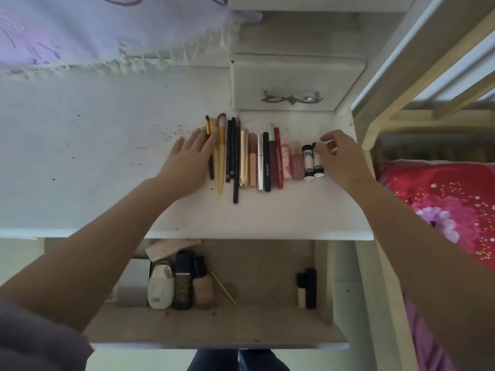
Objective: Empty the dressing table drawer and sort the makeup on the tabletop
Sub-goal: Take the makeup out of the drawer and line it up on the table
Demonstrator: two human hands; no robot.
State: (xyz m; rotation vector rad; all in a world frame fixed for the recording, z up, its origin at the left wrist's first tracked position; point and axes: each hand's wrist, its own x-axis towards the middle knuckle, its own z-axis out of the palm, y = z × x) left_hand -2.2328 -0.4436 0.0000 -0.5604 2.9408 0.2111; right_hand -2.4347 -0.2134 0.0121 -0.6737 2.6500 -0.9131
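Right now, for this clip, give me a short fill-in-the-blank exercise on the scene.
1. The right hand pinches the small white tube at the row's ____ end.
2. The left hand lies flat beside the ____.
3. The drawer below the tabletop is ____.

Missing: right; brushes; open

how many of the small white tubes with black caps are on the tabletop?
2. Both lie side by side at the right end of the row: one left, the other under the right hand's fingertips. No others visible.
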